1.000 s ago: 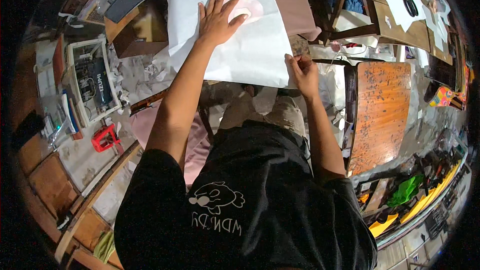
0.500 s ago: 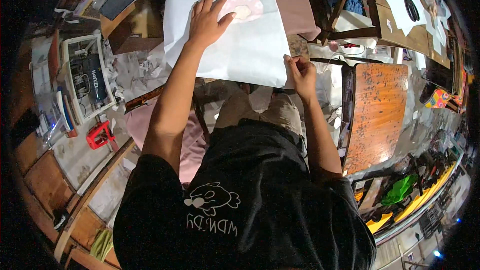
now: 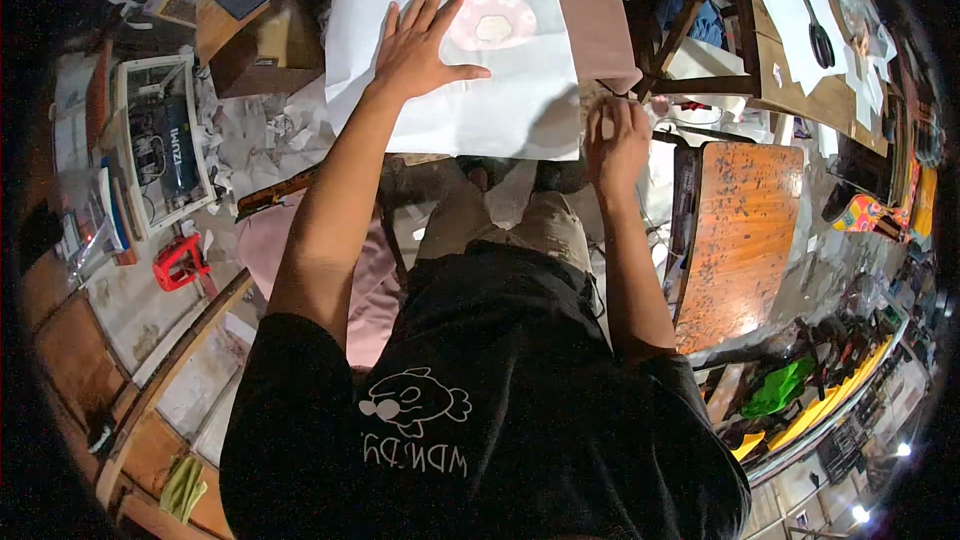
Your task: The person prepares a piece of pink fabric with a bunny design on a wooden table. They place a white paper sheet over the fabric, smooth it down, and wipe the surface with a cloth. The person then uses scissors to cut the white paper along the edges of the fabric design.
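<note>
A large white sheet point(image 3: 480, 120) lies over mauve-pink fabric point(image 3: 598, 15), with a pink printed figure point(image 3: 495, 15) with pale flowers and a cream patch showing on it. My left hand point(image 3: 415, 50) rests flat on the sheet, left of the figure, fingers spread and thumb stretched out to the right. Just beyond the sheet's near right corner is my right hand point(image 3: 618, 145), its fingers curled at the table edge. Whatever those fingers hold, if anything, is hidden.
On the wooden table at the right, black scissors point(image 3: 820, 43) lie on white paper. A worn orange-brown board point(image 3: 745, 240) stands nearer on the right. At the left are a white-framed machine point(image 3: 163, 145), a red plastic frame point(image 3: 181, 262) and paper scraps point(image 3: 265, 130).
My right hand has left the sheet's corner and shifted slightly right. My left thumb has spread out wider. The printed figure appears lower in view and more of it shows.
</note>
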The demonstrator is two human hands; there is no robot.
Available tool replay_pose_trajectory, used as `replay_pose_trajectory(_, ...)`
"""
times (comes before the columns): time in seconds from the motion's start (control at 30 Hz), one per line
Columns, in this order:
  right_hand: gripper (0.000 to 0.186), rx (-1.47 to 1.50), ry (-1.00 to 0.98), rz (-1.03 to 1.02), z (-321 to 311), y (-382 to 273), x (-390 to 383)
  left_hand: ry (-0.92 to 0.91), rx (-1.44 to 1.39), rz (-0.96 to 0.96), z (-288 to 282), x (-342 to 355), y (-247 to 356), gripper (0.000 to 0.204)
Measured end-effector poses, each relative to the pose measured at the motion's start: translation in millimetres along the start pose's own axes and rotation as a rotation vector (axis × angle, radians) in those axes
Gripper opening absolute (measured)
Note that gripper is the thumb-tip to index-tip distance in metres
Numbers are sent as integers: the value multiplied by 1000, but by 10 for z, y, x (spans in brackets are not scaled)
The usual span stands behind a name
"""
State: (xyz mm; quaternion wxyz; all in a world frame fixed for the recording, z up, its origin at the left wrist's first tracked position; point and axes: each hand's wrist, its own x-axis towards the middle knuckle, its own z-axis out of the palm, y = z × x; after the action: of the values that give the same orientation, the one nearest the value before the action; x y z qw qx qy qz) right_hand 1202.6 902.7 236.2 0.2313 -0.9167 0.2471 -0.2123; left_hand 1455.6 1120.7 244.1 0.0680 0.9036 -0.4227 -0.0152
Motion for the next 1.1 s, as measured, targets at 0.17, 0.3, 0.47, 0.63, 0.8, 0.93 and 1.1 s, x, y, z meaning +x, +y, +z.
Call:
replay_pose_trajectory(0.17, 56, -80, -63, -362, 192, -748, 785, -27, 140, 5, 85, 3, -81, 132)
replay_pose_trajectory(0.3, 68, -259, -152, -405, 738, -523, 991, 0, 18, 11, 28, 15, 14, 130)
replay_pose_trajectory(0.47, 70, -248, -205, -431, 722, -525, 995, 45, -28, 13, 35, 5, -29, 105)
replay_pose_trajectory(0.63, 71, -278, -159, -460, 760, -475, 999, 69, 39, -59, 152, 58, -47, 85)
replay_pose_trajectory(0.8, 71, -258, -210, -400, 714, -467, 988, 54, 56, -76, 115, 84, 29, 95)
replay_pose_trajectory(0.93, 69, -245, -194, -394, 592, -379, 857, 43, 41, -57, 77, 80, 32, 111)
replay_pose_trajectory(1.1, 74, -218, -220, -374, 277, -59, 479, 7, 33, -58, 2, 88, 92, 123)
